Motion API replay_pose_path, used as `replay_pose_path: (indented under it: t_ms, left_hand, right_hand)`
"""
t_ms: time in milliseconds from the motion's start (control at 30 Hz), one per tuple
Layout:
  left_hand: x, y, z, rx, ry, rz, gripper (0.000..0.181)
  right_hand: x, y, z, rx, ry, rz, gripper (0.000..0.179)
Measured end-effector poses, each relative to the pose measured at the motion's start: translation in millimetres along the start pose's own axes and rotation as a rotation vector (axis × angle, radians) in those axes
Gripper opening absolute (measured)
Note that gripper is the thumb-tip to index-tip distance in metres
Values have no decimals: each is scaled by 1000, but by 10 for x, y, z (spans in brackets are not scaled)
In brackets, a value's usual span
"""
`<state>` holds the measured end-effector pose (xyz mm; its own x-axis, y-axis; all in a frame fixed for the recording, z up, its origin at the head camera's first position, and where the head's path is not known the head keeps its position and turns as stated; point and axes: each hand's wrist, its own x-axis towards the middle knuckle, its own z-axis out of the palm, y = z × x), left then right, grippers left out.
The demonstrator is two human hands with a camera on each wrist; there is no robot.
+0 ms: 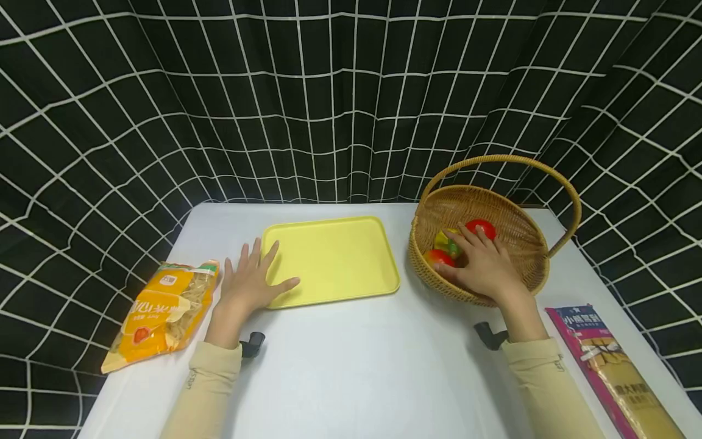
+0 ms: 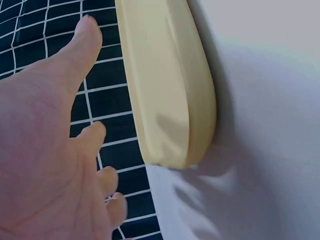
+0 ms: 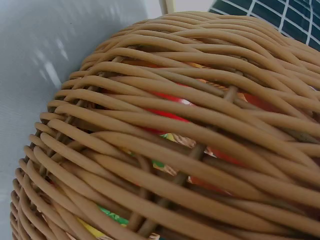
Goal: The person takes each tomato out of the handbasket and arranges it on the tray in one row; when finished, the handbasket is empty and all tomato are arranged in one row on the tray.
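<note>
In the head view my left hand point(image 1: 249, 280) has its fingers spread at the left edge of a shallow yellow tray point(image 1: 334, 262). The left wrist view shows the palm beside the end of the tray, holding nothing. My right hand point(image 1: 485, 262) reaches over the near rim of a wicker basket point(image 1: 515, 222), fingers extended above the things inside. Among these are a red round item point(image 1: 481, 228), a red-and-yellow one point(image 1: 440, 257) and a yellow item with green point(image 1: 446, 241). Whether the fingertips touch them, I cannot tell. The basket's weave blocks the right wrist view.
An orange bag point(image 1: 156, 314) with a transparent window lies at the left of the white table point(image 1: 362, 366). On the right is a long pink-and-blue package point(image 1: 614, 366). The basket's tall handle point(image 1: 504, 158) arches over it. A black gridded curtain point(image 1: 340, 110) surrounds the table.
</note>
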<state>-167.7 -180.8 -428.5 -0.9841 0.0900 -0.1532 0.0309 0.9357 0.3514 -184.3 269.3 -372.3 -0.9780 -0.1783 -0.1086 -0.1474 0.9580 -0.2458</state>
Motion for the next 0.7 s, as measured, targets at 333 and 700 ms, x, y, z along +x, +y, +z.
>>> replay_pose_path:
  t_ms: [333,700]
  left_hand:
    - [-123,-88,28,-67,-155,-6,118]
    - [-267,-173,122,-108,-158,15,103]
  right_hand:
    - [-1,-22,24,55,-77,-80,75]
    - [79,36,89,95,-119,-94,72]
